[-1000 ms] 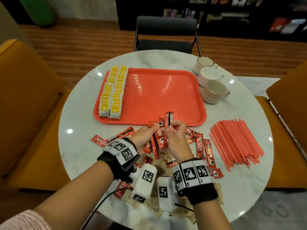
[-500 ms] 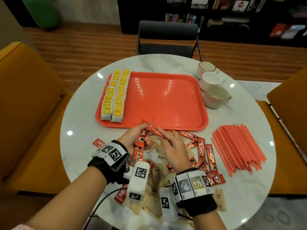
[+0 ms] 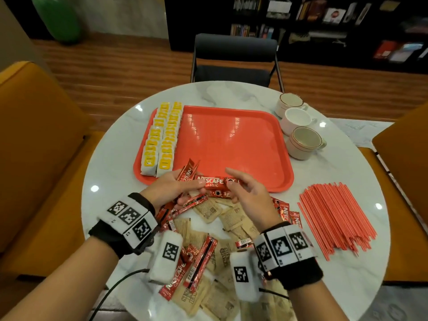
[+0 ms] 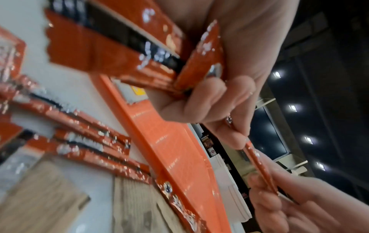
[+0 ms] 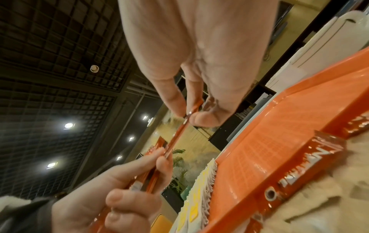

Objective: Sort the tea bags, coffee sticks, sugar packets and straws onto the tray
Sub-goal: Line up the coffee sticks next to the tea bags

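The right hand now pinches one coffee stick level across to the left hand – fingers clamped on a gathered bunch (earlier upright) – above the tray's near rim, so stacking continues.

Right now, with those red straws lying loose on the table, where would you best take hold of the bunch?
Grip the red straws around the middle of the bundle, coming from above with fingers across their length. They lie flat and roughly parallel on the marble table, fanned out, so a mid-length grip probably gathers the most without tipping.
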